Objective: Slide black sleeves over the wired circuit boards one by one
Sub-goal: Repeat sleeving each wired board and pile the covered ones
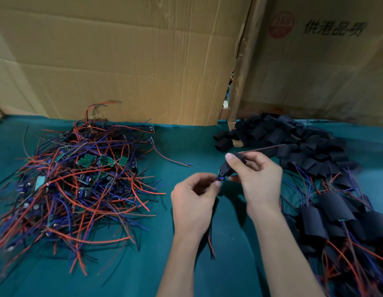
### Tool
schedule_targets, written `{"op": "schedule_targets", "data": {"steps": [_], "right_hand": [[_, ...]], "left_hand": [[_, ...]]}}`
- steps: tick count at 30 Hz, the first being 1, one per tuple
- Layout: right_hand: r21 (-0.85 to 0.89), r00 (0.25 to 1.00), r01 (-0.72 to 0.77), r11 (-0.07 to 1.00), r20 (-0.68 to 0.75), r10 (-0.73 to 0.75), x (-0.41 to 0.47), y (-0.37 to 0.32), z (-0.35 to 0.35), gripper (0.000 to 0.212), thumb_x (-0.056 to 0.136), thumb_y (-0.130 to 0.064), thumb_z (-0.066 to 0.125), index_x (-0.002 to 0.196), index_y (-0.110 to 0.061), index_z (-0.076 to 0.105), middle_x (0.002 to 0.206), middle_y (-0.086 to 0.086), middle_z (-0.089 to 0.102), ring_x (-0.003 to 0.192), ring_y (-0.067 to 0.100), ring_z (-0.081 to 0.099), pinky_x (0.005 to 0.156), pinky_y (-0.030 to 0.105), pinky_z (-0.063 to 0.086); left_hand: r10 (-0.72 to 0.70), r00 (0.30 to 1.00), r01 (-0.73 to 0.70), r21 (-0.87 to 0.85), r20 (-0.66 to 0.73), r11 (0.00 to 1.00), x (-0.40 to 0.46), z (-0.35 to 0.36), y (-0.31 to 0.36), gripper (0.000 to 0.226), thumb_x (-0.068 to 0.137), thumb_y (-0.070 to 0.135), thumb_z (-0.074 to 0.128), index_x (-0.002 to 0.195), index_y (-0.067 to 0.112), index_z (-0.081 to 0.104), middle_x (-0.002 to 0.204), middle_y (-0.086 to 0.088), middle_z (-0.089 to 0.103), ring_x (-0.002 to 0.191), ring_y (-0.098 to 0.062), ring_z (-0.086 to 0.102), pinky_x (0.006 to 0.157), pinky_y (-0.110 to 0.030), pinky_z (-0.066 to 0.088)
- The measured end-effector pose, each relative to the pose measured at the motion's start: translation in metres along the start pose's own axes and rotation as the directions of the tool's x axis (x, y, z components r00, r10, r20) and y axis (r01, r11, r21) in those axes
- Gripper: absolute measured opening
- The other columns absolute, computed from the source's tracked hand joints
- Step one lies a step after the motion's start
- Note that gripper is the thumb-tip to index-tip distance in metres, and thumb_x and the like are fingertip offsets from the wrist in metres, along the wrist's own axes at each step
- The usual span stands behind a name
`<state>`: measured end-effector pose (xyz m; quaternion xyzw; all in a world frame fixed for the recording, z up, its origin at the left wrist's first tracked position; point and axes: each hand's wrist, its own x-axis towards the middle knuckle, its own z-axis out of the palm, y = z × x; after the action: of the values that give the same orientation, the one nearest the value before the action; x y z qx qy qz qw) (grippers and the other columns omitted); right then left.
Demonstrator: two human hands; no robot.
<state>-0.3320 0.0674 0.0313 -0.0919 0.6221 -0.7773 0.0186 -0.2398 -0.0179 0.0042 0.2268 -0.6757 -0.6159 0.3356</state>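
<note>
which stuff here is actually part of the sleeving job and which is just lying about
In the job:
black sleeve, right hand
circuit board, left hand
bare board pile
empty sleeves
sleeved boards

Lying about:
cardboard boxes
green cloth

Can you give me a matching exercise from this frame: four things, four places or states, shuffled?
Things:
1. pile of bare wired boards
2. heap of empty black sleeves
3. sleeved boards
4. sleeve being fitted

Places or states:
A. far right of the green mat, by the cardboard
B. pinched in the right hand, part way over the board that the left hand holds
C. left side of the mat, red and blue wires tangled
D. near right, wires trailing out

Pairs: 1-C, 2-A, 3-D, 4-B
</note>
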Motion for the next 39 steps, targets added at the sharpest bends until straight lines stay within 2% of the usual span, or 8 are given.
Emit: {"op": "schedule_targets", "data": {"steps": [5,13,19,24,28,34,36,39], "right_hand": [[0.046,0.999,-0.038,0.998,0.009,0.038,0.005,-0.001,-0.005,0.017,0.080,-0.011,0.087,0.084,-0.008,0.071,0.069,0.001,0.073,0.063,0.012,0.067,0.053,0.023,0.055],[-0.150,0.994,0.003,0.989,0.105,0.013,0.001,0.003,-0.004,0.021,0.078,-0.023,0.089,0.085,-0.013,0.073,0.074,0.005,0.076,0.067,0.015,0.071,0.052,0.026,0.055],[-0.038,0.954,-0.176,0.984,0.239,0.180,-0.007,-0.002,0.003,0.021,0.086,-0.019,0.081,0.087,-0.009,0.063,0.066,0.005,0.067,0.061,0.015,0.066,0.052,0.025,0.054],[-0.081,0.936,-0.180,0.980,0.292,0.196,-0.009,-0.002,0.008,0.008,0.096,-0.016,0.070,0.092,-0.011,0.067,0.074,-0.002,0.065,0.080,0.023,0.061,0.078,0.043,0.056],[-0.128,0.918,-0.174,0.976,0.337,0.208,-0.013,-0.008,0.008,0.005,0.095,-0.013,0.071,0.095,-0.008,0.073,0.078,0.001,0.068,0.078,0.020,0.066,0.068,0.030,0.057],[-0.284,0.971,-0.138,0.949,0.151,0.186,0.002,-0.057,-0.046,0.010,0.087,-0.010,0.075,0.078,-0.005,0.076,0.059,0.003,0.065,0.049,0.013,0.058,0.042,0.022,0.047],[-0.610,0.969,-0.083,0.788,0.135,0.207,0.005,-0.086,-0.084,0.016,0.079,-0.033,0.082,0.082,-0.018,0.080,0.056,0.004,0.068,0.041,0.013,0.056,0.041,0.022,0.046],[-0.954,0.964,-0.025,0.299,0.057,0.260,-0.001,-0.125,-0.120,0.069,0.045,-0.096,0.066,0.071,-0.034,0.078,0.052,0.000,0.068,0.048,0.023,0.063,0.059,0.031,0.057]], "left_hand": [[0.009,1.000,-0.009,0.009,0.009,1.000,0.001,0.001,-0.001,0.014,0.082,0.007,0.075,0.082,0.021,0.078,0.076,0.008,0.075,0.069,-0.009,0.070,0.073,-0.026,0.056],[0.020,0.999,-0.022,-0.055,-0.039,0.998,0.002,0.000,0.000,0.019,0.083,0.003,0.073,0.082,0.022,0.075,0.076,0.005,0.075,0.069,-0.010,0.068,0.070,-0.022,0.053],[-0.004,0.998,-0.006,-0.166,-0.062,0.986,0.002,-0.001,0.001,0.027,0.081,-0.008,0.071,0.091,0.017,0.066,0.077,0.003,0.072,0.069,-0.009,0.066,0.069,-0.018,0.053],[0.065,0.992,-0.068,-0.029,-0.109,0.997,0.000,0.002,0.003,0.020,0.073,0.009,0.072,0.088,0.020,0.065,0.071,0.007,0.068,0.060,-0.005,0.060,0.065,-0.015,0.048],[0.091,0.991,-0.089,0.025,-0.097,0.996,0.000,0.002,0.003,0.013,0.072,0.023,0.069,0.084,0.021,0.065,0.061,0.009,0.061,0.054,-0.004,0.050,0.058,-0.020,0.044],[0.038,0.999,-0.038,-0.006,-0.031,0.999,0.000,0.005,0.003,0.014,0.079,0.036,0.071,0.082,0.022,0.068,0.066,0.011,0.063,0.059,-0.006,0.054,0.063,-0.031,0.053],[0.008,0.998,-0.008,-0.002,-0.070,1.000,0.001,0.005,0.003,0.010,0.081,0.031,0.067,0.080,0.022,0.068,0.067,0.010,0.064,0.061,-0.010,0.056,0.067,-0.043,0.058],[-0.021,0.994,0.023,0.020,-0.107,1.000,0.002,0.007,0.002,0.006,0.084,0.017,0.067,0.079,0.021,0.068,0.067,0.012,0.064,0.061,-0.008,0.056,0.068,-0.045,0.059]]}}
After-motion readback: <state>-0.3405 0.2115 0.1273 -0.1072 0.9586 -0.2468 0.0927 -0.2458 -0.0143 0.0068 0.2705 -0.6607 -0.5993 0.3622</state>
